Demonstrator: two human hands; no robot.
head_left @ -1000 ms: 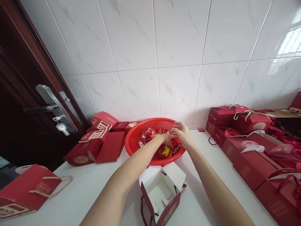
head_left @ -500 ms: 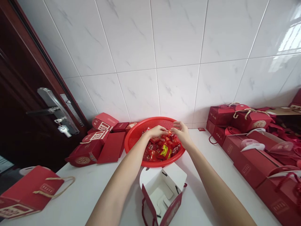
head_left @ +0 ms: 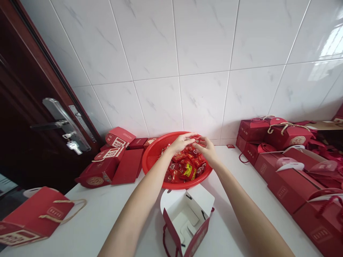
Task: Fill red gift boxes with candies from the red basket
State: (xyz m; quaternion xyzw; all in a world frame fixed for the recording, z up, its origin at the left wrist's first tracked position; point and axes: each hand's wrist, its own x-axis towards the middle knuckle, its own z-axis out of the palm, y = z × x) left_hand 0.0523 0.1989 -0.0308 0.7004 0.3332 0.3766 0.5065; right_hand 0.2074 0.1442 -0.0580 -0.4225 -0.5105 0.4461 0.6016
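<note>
Both my hands are raised over a red plastic basket that holds a heap of red-wrapped candies. My left hand bends inward, its fingers closed on a red wrapped candy that is mostly hidden. Facing it, my right hand has curved fingers set apart, their tips close to the left fingertips. I see nothing plainly held in it. One yellow-labelled packet lies on the heap. In front of the basket stands an open red gift box with a white inside and flaps spread.
Red gift boxes sit left of the basket, and one with a rope handle lies nearer. Several more boxes line the right side of the white table. A tiled wall rises behind; a door handle is at left.
My left hand has lifted from the candies, moving up and right. My right hand has stayed nearly in place, and the fingertips of both hands are now closer together.
</note>
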